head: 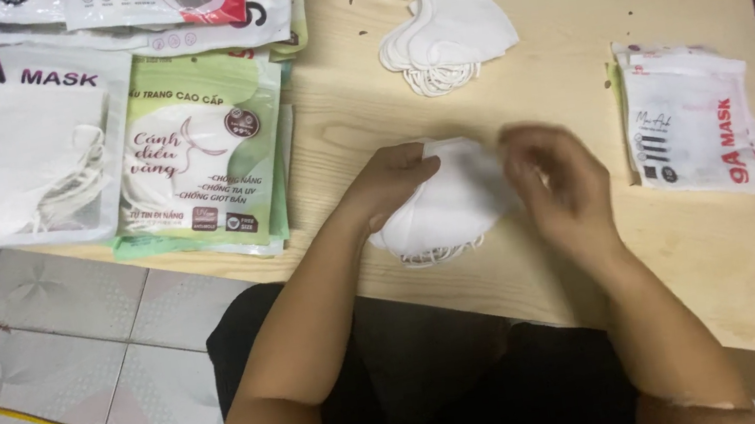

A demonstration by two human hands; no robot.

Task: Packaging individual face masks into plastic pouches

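Your left hand (398,182) and right hand (555,179) grasped a stack of white masks (446,207) between green packets (202,153) and white packets (692,121) on the tabletop (561,48).

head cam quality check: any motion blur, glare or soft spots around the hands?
Head view: the right hand is smeared by motion blur, fingers indistinct; the left hand is sharper. The white masks between them are blown out, with little fold detail. Mild sheen on the clear packets at left. Light is even on the wooden table, shadows faint.
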